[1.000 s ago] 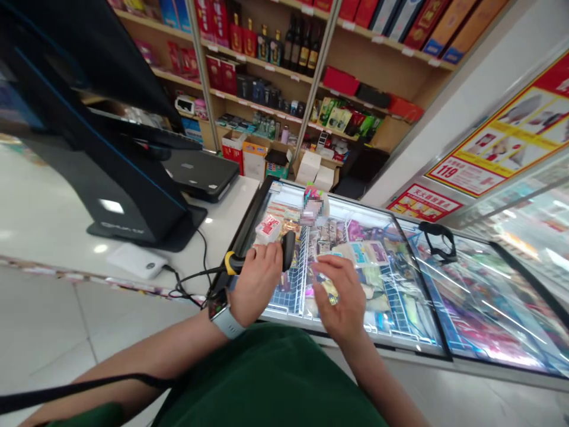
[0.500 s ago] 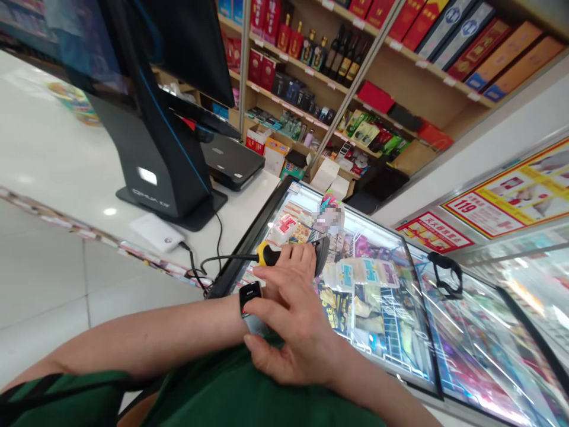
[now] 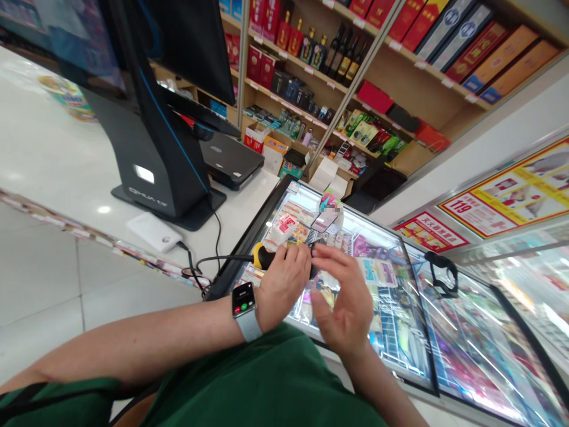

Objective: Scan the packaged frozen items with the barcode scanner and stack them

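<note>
My left hand (image 3: pixel 284 281) is wrapped round the handle of a black and yellow barcode scanner (image 3: pixel 263 257). A black cable runs from its yellow end toward the counter. The scanner's head is mostly hidden behind my fingers. A smartwatch (image 3: pixel 243 300) with a lit screen and a pale strap is on my left wrist. My right hand (image 3: pixel 347 305) is open beside the left, thumb apart, its fingertips close to the scanner's head; whether they touch it I cannot tell. Both hands are above a glass-topped freezer (image 3: pixel 389 341) with packaged goods under the glass.
A phone (image 3: pixel 325 219) lies on the freezer glass beyond my hands. Left of it, the white counter (image 3: pixel 249 207) bears a black monitor stand (image 3: pixel 164 160), a small white box (image 3: pixel 154 232) and a black device (image 3: pixel 233 159). A black strap-like object (image 3: pixel 443 276) rests farther right. Stocked shelves stand behind.
My right hand has lifted off the left wrist and watch and moved right, to beside the scanner's head. The watch screen now shows red and green buttons. The left hand still grips the scanner.
</note>
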Demonstrator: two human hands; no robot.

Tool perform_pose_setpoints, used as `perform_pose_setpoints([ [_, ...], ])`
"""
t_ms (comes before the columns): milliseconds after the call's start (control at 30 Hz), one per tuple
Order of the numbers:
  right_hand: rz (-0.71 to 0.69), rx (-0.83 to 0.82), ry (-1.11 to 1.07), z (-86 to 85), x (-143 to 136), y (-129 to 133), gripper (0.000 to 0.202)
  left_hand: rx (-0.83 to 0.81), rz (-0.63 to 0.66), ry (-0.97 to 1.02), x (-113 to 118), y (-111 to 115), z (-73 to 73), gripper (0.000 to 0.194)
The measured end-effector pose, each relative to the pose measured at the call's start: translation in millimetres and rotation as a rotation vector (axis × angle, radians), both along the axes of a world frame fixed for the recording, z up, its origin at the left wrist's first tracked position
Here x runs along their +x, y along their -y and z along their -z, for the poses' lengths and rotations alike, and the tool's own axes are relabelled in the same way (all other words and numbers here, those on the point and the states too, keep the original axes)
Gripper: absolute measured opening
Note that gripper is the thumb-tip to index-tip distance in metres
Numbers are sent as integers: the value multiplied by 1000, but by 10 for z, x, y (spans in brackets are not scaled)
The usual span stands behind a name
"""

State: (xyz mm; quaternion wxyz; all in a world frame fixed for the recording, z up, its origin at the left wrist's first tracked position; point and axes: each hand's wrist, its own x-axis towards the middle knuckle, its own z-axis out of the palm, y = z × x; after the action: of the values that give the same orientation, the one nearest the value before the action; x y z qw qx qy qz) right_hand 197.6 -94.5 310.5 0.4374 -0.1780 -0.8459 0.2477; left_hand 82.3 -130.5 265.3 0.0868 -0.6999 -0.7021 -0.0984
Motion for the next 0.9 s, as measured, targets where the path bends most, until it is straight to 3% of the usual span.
perform_pose_setpoints([
  [133,329,-235,-193,276,136,-487,24,-55,14,-92,-91,14,-45,42],
  [267,492,-768,-228,896,164,-984,39,-100,11,23,-275,78,39,46],
  [333,534,-1028,-171,1238,126,-1121,42,-103,-6,193,-432,124,153,48],
  [433,551,-1175,-111,1650,11,-1189,40,-148,-46,606,-713,211,392,40],
  [500,558,-1242,-83,1828,-98,-1196,36,-173,-84,810,-883,291,546,33],
  [633,549,-1316,-29,1989,-373,-1251,30,-220,-207,991,-1090,479,714,48],
  [900,531,-1348,122,2040,-986,-1416,41,-231,-281,1125,-1175,658,840,55],
])
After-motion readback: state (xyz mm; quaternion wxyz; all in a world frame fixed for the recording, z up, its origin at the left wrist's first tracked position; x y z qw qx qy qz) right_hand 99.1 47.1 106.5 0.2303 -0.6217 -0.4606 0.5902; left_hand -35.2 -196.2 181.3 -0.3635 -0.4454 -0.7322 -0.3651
